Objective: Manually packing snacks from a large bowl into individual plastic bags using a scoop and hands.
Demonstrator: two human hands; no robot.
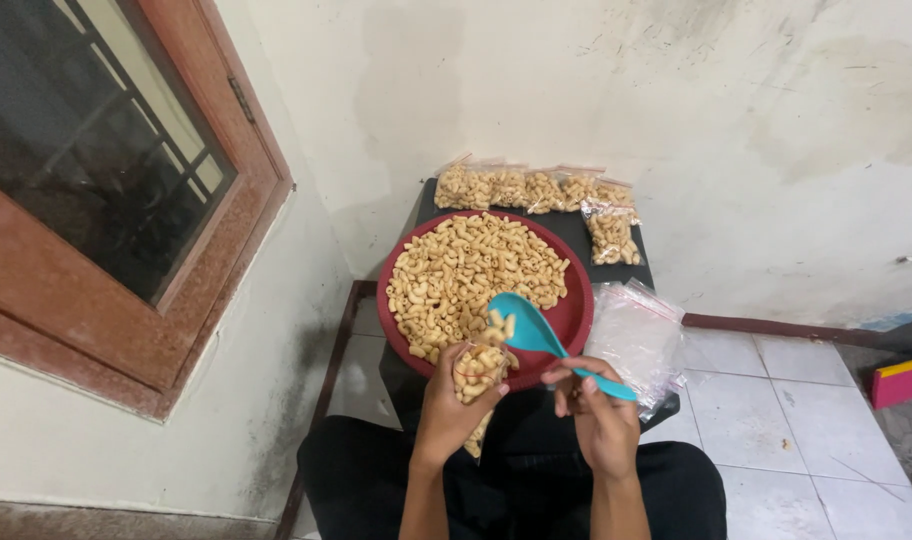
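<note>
left hand (454, 400) gripping small clear plastic snack bag (478, 375) | right hand (598, 415) holding teal plastic spoon (536, 335) tipped right over the bag mouth

A small clear plastic bag partly filled with pale macaroni-shaped snacks (476, 378) is held upright in the left hand (454, 405), its open mouth just under the bowl of a teal plastic spoon, in front of the red tray's near rim. A row of filled clear plastic bags of the same snacks (531, 188) lies along the far edge of the dark table against the wall, with one more filled bag (613, 237) set just in front of the row's right end. A loose stack of empty clear plastic bags (636, 338) lies on the table's right side, just beside the tray.
</note>
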